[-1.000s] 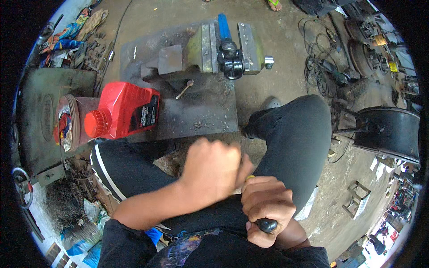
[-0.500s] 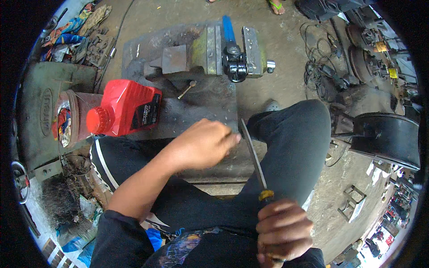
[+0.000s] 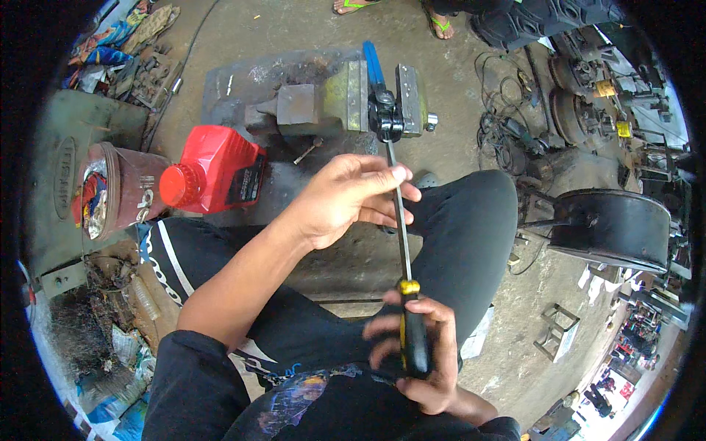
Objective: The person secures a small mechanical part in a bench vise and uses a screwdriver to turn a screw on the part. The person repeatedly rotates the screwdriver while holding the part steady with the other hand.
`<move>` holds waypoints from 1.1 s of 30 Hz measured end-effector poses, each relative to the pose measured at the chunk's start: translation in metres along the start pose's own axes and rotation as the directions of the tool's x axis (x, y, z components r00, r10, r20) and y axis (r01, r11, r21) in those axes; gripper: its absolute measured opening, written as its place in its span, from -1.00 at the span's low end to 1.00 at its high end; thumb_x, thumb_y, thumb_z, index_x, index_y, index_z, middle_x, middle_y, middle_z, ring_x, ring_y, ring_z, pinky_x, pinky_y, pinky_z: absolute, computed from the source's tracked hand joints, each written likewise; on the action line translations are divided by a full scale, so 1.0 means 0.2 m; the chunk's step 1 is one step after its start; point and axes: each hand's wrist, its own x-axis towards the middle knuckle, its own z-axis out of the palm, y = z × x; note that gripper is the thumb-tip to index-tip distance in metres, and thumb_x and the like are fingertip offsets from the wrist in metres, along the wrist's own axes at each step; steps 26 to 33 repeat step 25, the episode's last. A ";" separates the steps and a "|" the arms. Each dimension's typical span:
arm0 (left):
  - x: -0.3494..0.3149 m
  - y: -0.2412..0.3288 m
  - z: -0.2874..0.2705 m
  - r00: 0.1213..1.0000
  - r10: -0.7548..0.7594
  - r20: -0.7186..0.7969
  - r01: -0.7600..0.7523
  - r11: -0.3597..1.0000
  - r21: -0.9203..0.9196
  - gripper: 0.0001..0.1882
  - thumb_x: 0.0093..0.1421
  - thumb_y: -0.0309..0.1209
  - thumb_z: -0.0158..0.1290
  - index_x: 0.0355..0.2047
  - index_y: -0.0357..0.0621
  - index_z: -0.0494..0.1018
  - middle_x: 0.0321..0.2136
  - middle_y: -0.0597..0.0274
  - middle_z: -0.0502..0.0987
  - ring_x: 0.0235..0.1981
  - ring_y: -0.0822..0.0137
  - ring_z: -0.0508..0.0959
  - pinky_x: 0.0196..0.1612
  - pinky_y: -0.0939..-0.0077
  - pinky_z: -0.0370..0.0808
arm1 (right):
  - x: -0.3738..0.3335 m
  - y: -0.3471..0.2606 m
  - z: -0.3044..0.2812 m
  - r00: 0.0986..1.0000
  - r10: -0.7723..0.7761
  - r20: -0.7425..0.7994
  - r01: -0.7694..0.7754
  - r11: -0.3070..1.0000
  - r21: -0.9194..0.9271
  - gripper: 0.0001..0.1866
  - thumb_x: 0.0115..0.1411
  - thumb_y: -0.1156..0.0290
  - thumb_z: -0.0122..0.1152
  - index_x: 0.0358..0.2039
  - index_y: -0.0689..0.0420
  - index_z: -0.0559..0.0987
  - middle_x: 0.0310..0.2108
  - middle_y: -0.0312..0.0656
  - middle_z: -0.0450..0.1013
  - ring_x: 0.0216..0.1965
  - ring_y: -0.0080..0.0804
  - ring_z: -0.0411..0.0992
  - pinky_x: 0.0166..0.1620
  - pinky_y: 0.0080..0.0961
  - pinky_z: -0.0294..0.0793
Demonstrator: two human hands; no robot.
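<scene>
My left hand (image 3: 353,195) steadies the steel shaft of a long screwdriver (image 3: 415,338) between thumb and fingers. At the black and yellow handle, my right hand (image 3: 437,331) has its thumb and index finger against it, while the other fingers are loose and blurred. The shaft's tip meets the lower end of a black metal tool head (image 3: 386,117) with blue handles (image 3: 373,65); whether it sits in a screw slot I cannot tell. That tool stands between the jaws of a green-grey bench vise (image 3: 346,95).
A red plastic bottle (image 3: 209,173) lies tilted by a bucket (image 3: 136,187) of rags at left. A small bolt-like metal piece (image 3: 309,151) rests on the metal plate (image 3: 228,88). Cables (image 3: 504,103) and a black drum (image 3: 610,228) are at right. Another person's feet (image 3: 441,28) show at the far edge.
The screwdriver has swung upright and forward, its tip now at the black tool head. My left hand has opened from a curl and taken the shaft; my right fingers have loosened around the handle.
</scene>
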 end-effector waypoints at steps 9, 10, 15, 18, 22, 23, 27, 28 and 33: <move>0.01 0.01 0.04 0.999 0.015 -0.029 -0.014 1.000 0.024 -0.67 0.40 -0.24 0.10 -0.09 -0.32 0.49 -0.18 -0.01 0.64 -0.29 0.16 0.73 -0.20 0.33 0.72 | 0.02 -0.07 0.08 0.936 0.208 -0.283 -0.241 0.966 -0.088 -0.28 0.43 0.22 0.03 0.43 0.16 -0.06 -0.32 -0.15 0.36 -0.63 -0.56 0.30 -0.60 -0.65 0.23; 0.01 0.01 0.03 0.999 0.026 -0.038 -0.024 0.999 0.038 -0.66 0.40 -0.23 0.09 -0.06 -0.30 0.49 -0.18 0.01 0.65 -0.30 0.19 0.72 -0.20 0.34 0.71 | 0.04 -0.07 0.08 0.931 0.220 -0.292 -0.259 0.960 -0.104 -0.32 0.45 0.20 0.00 0.42 0.18 -0.02 -0.33 -0.16 0.36 -0.63 -0.57 0.29 -0.60 -0.65 0.22; 0.06 0.00 0.03 0.993 0.086 -0.083 -0.080 0.994 0.071 -0.63 0.41 -0.18 0.07 0.02 -0.24 0.49 -0.18 0.04 0.65 -0.33 0.25 0.72 -0.24 0.39 0.69 | 0.11 -0.07 0.07 0.891 0.327 -0.316 -0.360 0.931 -0.053 -0.43 0.51 0.09 -0.12 0.33 0.24 0.19 -0.41 -0.22 0.34 -0.65 -0.59 0.25 -0.59 -0.63 0.20; 0.07 0.01 0.02 0.994 0.067 -0.086 -0.056 0.991 0.123 -0.65 0.39 -0.18 0.09 -0.08 -0.25 0.53 -0.26 0.11 0.66 -0.39 0.28 0.71 -0.27 0.41 0.68 | 0.14 -0.13 0.05 0.838 0.471 -0.274 -0.479 0.877 0.042 -0.48 0.51 0.05 -0.14 0.25 0.21 0.27 -0.44 -0.23 0.31 -0.65 -0.58 0.23 -0.58 -0.62 0.20; 0.02 -0.03 0.12 0.661 0.741 -0.119 -0.194 0.322 0.927 -0.76 0.15 -0.32 0.29 -0.50 -0.23 0.55 -0.58 0.13 0.51 -0.56 0.32 0.52 -0.48 0.36 0.41 | 0.16 -0.18 0.07 0.794 0.537 -0.285 -0.548 0.835 0.049 -0.57 0.52 0.05 -0.16 0.12 0.16 0.33 -0.47 -0.22 0.29 -0.65 -0.56 0.23 -0.57 -0.62 0.21; 0.00 -0.03 0.14 0.438 0.898 0.047 -0.275 0.083 0.958 -0.78 0.07 -0.38 0.34 -0.54 -0.20 0.53 -0.59 0.11 0.48 -0.53 0.25 0.51 -0.47 0.33 0.37 | 0.16 -0.17 0.09 0.788 0.538 -0.300 -0.554 0.832 0.036 -0.58 0.52 0.06 -0.16 0.09 0.15 0.34 -0.47 -0.22 0.29 -0.65 -0.55 0.23 -0.57 -0.62 0.21; 0.00 -0.03 0.16 0.353 0.920 0.172 -0.448 0.005 0.894 -0.75 -0.04 -0.45 0.40 -0.59 -0.14 0.48 -0.60 0.15 0.45 -0.45 0.15 0.54 -0.37 0.33 0.43 | 0.16 -0.16 0.11 0.788 0.529 -0.315 -0.554 0.833 0.013 -0.58 0.52 0.05 -0.15 0.10 0.15 0.32 -0.47 -0.19 0.30 -0.64 -0.51 0.25 -0.56 -0.59 0.25; 0.00 -0.03 0.16 0.353 0.920 0.172 -0.448 0.005 0.894 -0.75 -0.04 -0.45 0.40 -0.59 -0.14 0.48 -0.60 0.15 0.45 -0.45 0.15 0.54 -0.37 0.33 0.43 | 0.16 -0.16 0.11 0.788 0.529 -0.315 -0.554 0.833 0.013 -0.58 0.52 0.05 -0.15 0.10 0.15 0.32 -0.47 -0.19 0.30 -0.64 -0.51 0.25 -0.56 -0.59 0.25; 0.00 -0.03 0.16 0.353 0.920 0.172 -0.448 0.005 0.894 -0.75 -0.04 -0.45 0.40 -0.59 -0.14 0.48 -0.60 0.15 0.45 -0.45 0.15 0.54 -0.37 0.33 0.43 | 0.16 -0.16 0.11 0.788 0.529 -0.315 -0.554 0.833 0.013 -0.58 0.52 0.05 -0.15 0.10 0.15 0.32 -0.47 -0.19 0.30 -0.64 -0.51 0.25 -0.56 -0.59 0.25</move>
